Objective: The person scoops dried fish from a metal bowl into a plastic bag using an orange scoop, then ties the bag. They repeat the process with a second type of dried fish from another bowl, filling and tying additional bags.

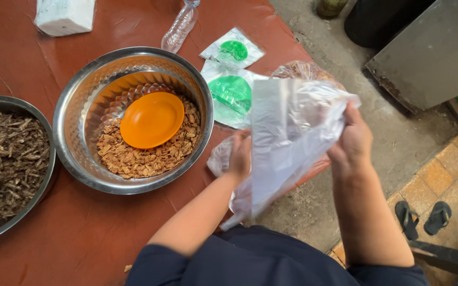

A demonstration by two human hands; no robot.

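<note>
Both my hands hold a clear plastic bag (287, 143) over the table's right edge. My left hand (239, 156) grips it from the left, partly behind the film. My right hand (352, 140) pinches its upper right rim. The bag looks empty and hangs open-side up. To the left stands a steel bowl (80, 100) with brown dried flakes (149, 156) and an orange plastic saucer (151, 119) lying on them.
A second steel bowl (33, 201) of dark dried sticks sits at far left. Green-printed packets (231, 92), a filled bag (306, 71), a plastic bottle (178, 27) and a white pack (64, 16) lie on the red-brown table (80, 238). Black sandals (422, 218) rest on the floor.
</note>
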